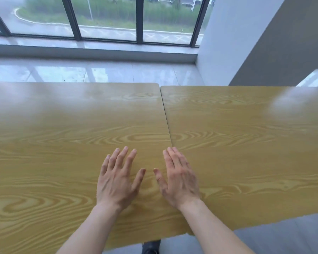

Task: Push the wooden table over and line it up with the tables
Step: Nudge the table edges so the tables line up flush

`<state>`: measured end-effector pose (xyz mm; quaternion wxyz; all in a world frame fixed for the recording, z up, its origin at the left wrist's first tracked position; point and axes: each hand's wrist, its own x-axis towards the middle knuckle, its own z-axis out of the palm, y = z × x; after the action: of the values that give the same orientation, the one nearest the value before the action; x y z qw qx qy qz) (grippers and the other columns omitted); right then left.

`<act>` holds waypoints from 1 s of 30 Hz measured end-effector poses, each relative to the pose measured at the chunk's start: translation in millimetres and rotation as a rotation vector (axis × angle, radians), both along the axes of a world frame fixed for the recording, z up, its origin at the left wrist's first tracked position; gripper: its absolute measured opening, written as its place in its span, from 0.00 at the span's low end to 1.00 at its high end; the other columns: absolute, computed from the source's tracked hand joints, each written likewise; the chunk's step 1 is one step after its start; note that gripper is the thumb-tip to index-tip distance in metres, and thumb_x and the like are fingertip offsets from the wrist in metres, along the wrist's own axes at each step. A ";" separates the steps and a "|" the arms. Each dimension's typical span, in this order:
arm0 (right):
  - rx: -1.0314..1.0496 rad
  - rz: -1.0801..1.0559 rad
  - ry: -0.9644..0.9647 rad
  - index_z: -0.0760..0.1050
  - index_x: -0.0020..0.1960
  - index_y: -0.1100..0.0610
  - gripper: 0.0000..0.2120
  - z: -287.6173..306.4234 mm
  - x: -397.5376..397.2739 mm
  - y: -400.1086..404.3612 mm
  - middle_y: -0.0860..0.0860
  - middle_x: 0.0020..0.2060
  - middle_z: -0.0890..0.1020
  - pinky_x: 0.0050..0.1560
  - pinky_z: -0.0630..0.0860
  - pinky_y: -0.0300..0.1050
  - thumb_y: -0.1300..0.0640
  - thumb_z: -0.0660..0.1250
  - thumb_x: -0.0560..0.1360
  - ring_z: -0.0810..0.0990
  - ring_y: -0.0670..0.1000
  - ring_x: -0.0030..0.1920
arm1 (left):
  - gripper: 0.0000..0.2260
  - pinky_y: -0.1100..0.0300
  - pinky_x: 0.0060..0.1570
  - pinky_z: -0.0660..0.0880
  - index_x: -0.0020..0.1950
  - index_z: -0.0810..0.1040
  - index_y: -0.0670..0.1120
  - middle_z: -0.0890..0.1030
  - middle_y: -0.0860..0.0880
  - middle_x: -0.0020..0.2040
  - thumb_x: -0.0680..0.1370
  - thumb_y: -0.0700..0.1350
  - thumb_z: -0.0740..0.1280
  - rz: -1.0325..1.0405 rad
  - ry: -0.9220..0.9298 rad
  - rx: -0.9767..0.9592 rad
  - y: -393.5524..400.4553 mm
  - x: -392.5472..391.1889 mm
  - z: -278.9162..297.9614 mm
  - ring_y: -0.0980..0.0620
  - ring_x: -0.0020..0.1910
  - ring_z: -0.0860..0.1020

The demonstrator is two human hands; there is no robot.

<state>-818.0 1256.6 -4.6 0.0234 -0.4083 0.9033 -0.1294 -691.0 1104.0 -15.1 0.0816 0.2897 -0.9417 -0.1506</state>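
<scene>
Wooden table [53, 153] edge-to-edge with second table [255, 143], thin seam between; left hand [116, 182] and right hand [178, 180] flat, fingers spread, holding nothing

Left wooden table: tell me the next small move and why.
Probably a short pull toward the person. The left wooden table already meets the right table along the seam, but its far edge sits slightly farther out. Both the left hand and the right hand lie flat, fingers spread, nothing gripped.
</scene>
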 end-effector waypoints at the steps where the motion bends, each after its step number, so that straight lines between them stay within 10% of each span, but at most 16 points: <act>1: -0.008 0.000 0.001 0.63 0.80 0.59 0.34 2.1 -16.9 -15.1 0.55 0.78 0.67 0.80 0.57 0.52 0.38 0.49 0.83 0.60 0.54 0.80 | 0.31 0.50 0.80 0.50 0.80 0.66 0.55 0.67 0.50 0.80 0.80 0.68 0.50 0.002 0.012 -0.007 -16.9 -18.6 4.6 0.48 0.81 0.60; 16: 0.078 0.094 -0.074 0.53 0.82 0.60 0.35 -5.2 -234.4 -262.7 0.57 0.82 0.55 0.81 0.43 0.51 0.39 0.50 0.84 0.49 0.55 0.83 | 0.33 0.48 0.80 0.49 0.81 0.61 0.56 0.64 0.49 0.82 0.79 0.68 0.48 0.091 -0.094 0.014 -265.0 -225.8 0.8 0.47 0.82 0.57; 23: 0.136 0.095 -0.116 0.60 0.80 0.60 0.35 -28.7 -272.1 -325.7 0.57 0.79 0.65 0.82 0.47 0.52 0.36 0.49 0.83 0.57 0.56 0.81 | 0.34 0.49 0.80 0.52 0.80 0.64 0.55 0.67 0.50 0.80 0.79 0.70 0.45 0.019 -0.180 0.028 -323.5 -279.1 -24.3 0.47 0.80 0.61; 30: 0.112 0.031 -0.083 0.77 0.57 0.57 0.27 -30.1 -273.1 -324.7 0.54 0.53 0.81 0.66 0.67 0.53 0.35 0.52 0.81 0.76 0.56 0.56 | 0.28 0.47 0.56 0.68 0.49 0.79 0.52 0.85 0.47 0.53 0.81 0.68 0.47 0.063 -0.301 -0.016 -314.6 -285.2 -17.6 0.40 0.55 0.79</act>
<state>-1091.1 931.9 -34.7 0.0854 -0.4145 0.9010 -0.0951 -976.3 789.4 -32.7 -0.0534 0.3379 -0.9348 -0.0956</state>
